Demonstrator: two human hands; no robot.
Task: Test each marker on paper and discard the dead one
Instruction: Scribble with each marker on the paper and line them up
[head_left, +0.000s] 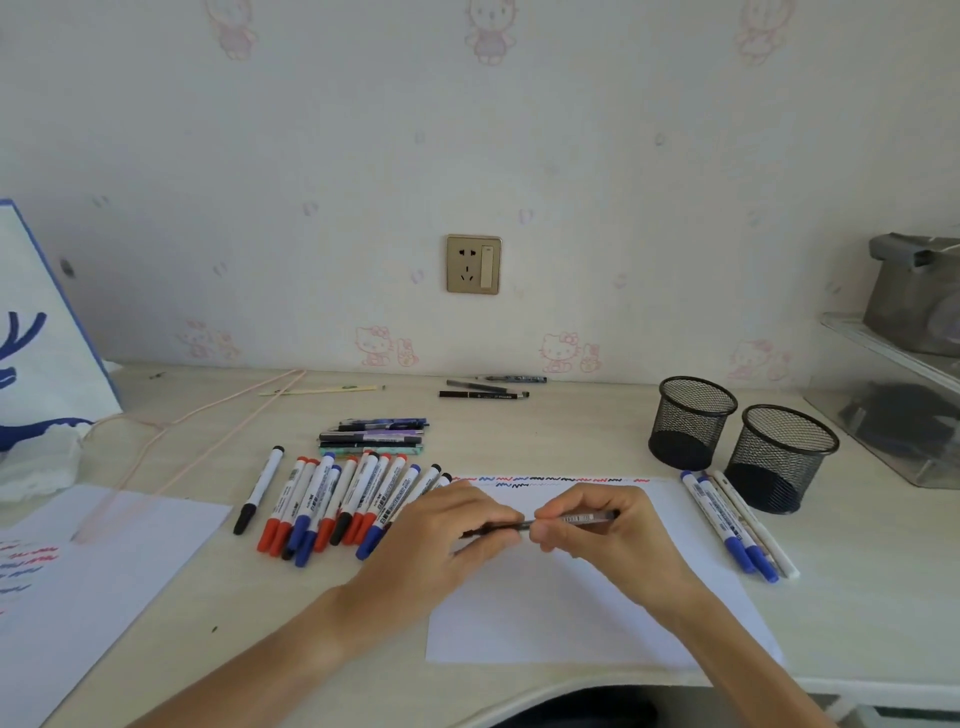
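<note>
Centrally, a slim clear-barrelled pen (566, 519) is held over the white paper sheet (582, 613) on the pale desk (519, 431).

At far left a scribbled second sheet (104, 571) is seen; next, a fanned row of red-, blue- and black-capped markers (332, 504) is partly hidden by the left hand (447, 525), whose curled fingers pinch the pen's dark end. The barrel is gripped by the right hand (597, 525). Further right, three set-aside markers (737, 522) are laid near two round black mesh cups (743, 441).
</note>
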